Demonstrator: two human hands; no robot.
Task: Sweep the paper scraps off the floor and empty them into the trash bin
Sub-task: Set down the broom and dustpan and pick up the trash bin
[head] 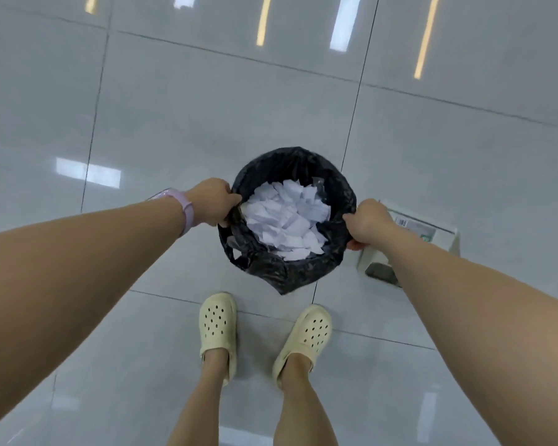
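While left hand and right hand grip trash bin liner: paper scraps between; tilt risks spillage.

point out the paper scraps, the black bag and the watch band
paper scraps (285, 217), head view, middle of the white pile
black bag (273, 272), head view, near side of its rim
watch band (186, 209), head view, strap on the left wrist

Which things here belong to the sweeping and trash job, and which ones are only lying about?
Belong to the job:
- round bin with black plastic liner
- white torn paper scraps, inside the liner
- left hand and right hand, each with a grip on the liner's rim

Only lying about:
- white boxy object on the floor, beside the bin
- cream perforated clogs, worn
- lilac wristband
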